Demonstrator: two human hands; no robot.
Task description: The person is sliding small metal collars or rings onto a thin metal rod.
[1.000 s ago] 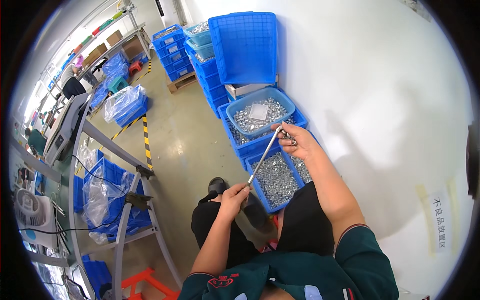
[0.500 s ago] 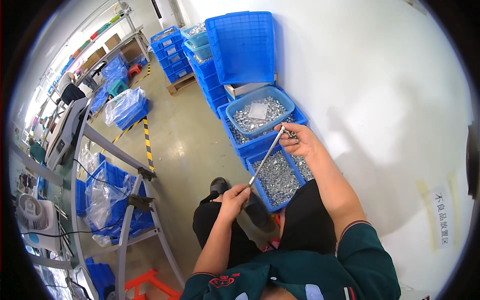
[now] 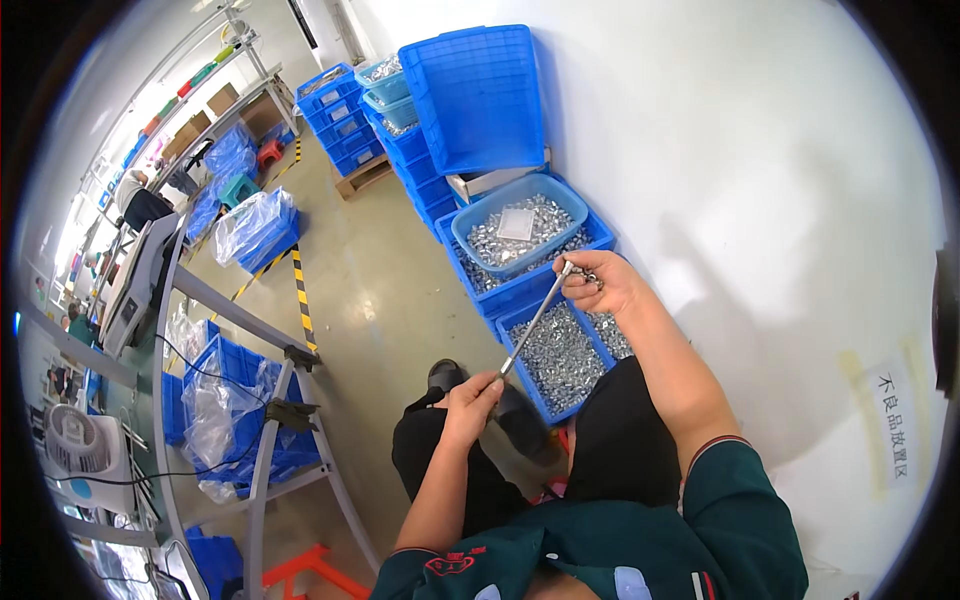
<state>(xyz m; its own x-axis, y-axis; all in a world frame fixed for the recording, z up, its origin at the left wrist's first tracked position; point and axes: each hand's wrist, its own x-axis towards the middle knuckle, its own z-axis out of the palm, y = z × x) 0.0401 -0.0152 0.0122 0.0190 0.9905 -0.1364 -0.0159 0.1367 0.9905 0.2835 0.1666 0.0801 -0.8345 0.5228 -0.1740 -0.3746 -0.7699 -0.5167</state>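
A slim silver metal rod (image 3: 536, 325) slants up and to the right between my hands. My left hand (image 3: 472, 405) is closed round its lower end. At the upper end, thumb and forefinger of my right hand (image 3: 612, 285) pinch a small silver fitting at the rod's tip. Several more small metal parts (image 3: 590, 277) sit in the curled fingers of that hand; their exact kind is too small to tell. Below the rod stands a blue crate (image 3: 553, 412) full of small silver metal parts. A light-blue basin (image 3: 462, 240) of similar parts, with a clear square piece (image 3: 515, 224) on top, rests beyond it.
An upturned blue crate (image 3: 470, 100) leans behind the basin, beside stacked crates (image 3: 340, 120). The white wall (image 3: 790, 250) rises on the right. A grey metal frame (image 3: 262, 490) stands at left, near bagged crates (image 3: 235, 400) and a white fan (image 3: 90, 450). One person (image 3: 140, 200) works far left.
The view has shifted slightly. Both hands keep their hold, with the right fingers now closer round the fitting at the rod's upper tip.
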